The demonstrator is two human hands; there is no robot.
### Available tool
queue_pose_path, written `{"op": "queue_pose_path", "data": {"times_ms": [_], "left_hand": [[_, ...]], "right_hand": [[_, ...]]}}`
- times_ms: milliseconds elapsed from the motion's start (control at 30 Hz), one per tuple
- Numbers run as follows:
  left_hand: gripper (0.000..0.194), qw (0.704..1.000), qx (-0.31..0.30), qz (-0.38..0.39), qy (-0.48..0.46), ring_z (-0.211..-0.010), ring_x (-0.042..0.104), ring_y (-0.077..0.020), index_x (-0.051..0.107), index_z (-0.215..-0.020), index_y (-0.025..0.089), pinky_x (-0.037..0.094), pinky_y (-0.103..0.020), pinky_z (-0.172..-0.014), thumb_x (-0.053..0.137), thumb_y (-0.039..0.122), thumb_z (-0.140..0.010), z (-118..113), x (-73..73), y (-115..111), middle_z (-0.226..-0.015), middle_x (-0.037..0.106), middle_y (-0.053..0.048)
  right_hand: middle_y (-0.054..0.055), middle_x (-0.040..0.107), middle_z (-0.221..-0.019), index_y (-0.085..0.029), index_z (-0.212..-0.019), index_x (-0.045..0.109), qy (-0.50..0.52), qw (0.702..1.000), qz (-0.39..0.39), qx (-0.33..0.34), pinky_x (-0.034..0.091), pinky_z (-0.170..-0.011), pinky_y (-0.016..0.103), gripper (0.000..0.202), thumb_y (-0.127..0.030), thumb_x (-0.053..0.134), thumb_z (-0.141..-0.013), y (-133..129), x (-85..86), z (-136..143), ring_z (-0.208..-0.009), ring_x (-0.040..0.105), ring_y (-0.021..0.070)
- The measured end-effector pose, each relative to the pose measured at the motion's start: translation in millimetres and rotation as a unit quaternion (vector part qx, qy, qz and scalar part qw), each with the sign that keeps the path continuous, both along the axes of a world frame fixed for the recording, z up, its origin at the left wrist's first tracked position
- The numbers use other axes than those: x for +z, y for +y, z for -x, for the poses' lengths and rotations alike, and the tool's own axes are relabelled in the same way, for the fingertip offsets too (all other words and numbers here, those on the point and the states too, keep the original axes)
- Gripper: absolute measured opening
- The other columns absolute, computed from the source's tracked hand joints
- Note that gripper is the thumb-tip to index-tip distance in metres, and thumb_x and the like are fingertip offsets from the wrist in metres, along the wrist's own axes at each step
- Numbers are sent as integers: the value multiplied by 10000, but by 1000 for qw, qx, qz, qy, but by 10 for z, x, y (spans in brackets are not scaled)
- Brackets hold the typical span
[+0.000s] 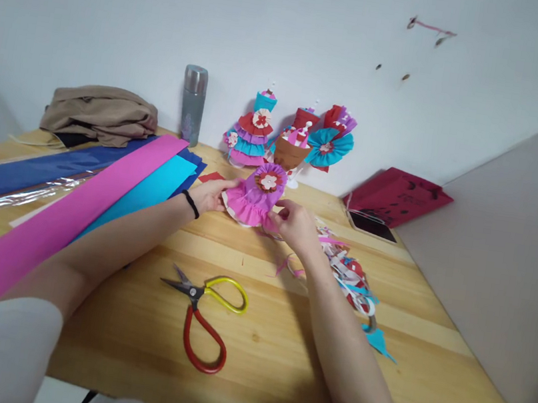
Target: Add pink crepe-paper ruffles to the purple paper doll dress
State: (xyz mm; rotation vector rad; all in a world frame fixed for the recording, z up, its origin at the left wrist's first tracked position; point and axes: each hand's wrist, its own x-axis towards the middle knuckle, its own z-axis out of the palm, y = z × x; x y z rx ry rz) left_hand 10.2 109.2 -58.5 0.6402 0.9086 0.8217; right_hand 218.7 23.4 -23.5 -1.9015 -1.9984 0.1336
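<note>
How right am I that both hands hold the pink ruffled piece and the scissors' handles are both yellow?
Not quite: the head view shows scissors with one yellow handle, one red handle. Left hand and right hand hold the pink ruffled piece.

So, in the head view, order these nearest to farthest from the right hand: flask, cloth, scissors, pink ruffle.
1. Pink ruffle: touching the right hand, on its left.
2. Scissors: front left.
3. Flask: back left.
4. Cloth: far left.

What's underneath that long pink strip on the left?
A turquoise sheet peeks out along the right edge of the pink strip, and dark blue material shows on both sides near its far end. What lies fully beneath it is hidden.
</note>
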Motion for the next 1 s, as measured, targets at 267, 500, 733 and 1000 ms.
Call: {"op": "queue_pose_path", "data": {"times_ms": [267,500,733,1000], "left_hand": [[202,996,14,-4,-86,-815,762,-218,715,-1082,109,607,-343,-866,581,213,-972,-67,-46,-44,-865,784,-113],[231,992,23,11,-122,-753,762,-206,707,-1115,59,614,-339,-848,539,135,-976,-133,-32,-61,-839,784,-121],[260,986,76,10,-146,-672,743,-165,707,-1122,68,614,-274,-780,523,32,-940,-226,-108,-16,-758,769,-74],[296,985,60,23,-159,-753,756,-180,726,-1135,93,601,-273,-825,540,13,-920,-205,-107,-8,-832,784,-76]], "right_hand": [[107,790,-911,-120,-1194,708,-5,1000,3,4,479,-734,308,347,-270,637,-889,-8,-9,8,-887,743,260],[102,794,-947,-130,-1217,698,-5,1000,3,2,491,-759,321,360,-256,637,-886,0,-16,7,-915,746,271],[109,792,-931,-136,-1191,711,1,1000,-8,-7,511,-780,310,341,-255,628,-882,-10,-15,7,-882,749,250],[114,781,-902,-145,-1129,726,9,1000,-16,-12,486,-740,300,331,-326,639,-867,-4,-40,-8,-863,730,247]]}}
